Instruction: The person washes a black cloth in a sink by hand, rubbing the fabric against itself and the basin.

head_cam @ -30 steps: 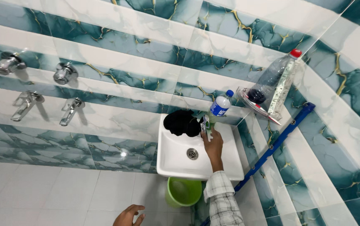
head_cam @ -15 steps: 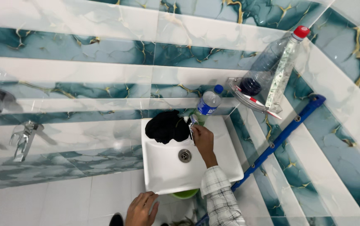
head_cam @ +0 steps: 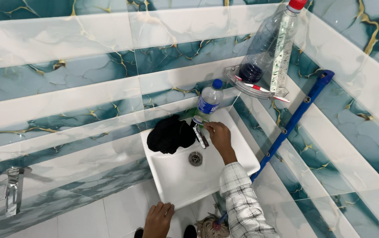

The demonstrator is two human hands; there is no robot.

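A white square washbasin hangs in a tiled corner, with a black cloth lying in its back left part and a round drain in the middle. My right hand reaches over the basin and rests on the chrome tap at its back edge. A small plastic bottle with a blue cap and blue label stands just behind the tap. My left hand rests on the basin's front rim, fingers loosely curled and holding nothing.
A clear corner shelf carries a large clear bottle with a red cap and a toothbrush. A blue mop handle leans along the right wall, its mop head below the basin. Chrome wall taps sit far left.
The view has tilted and moved closer to the basin. My left hand has risen from low in the frame to the basin's front rim. My right hand stays at the tap.
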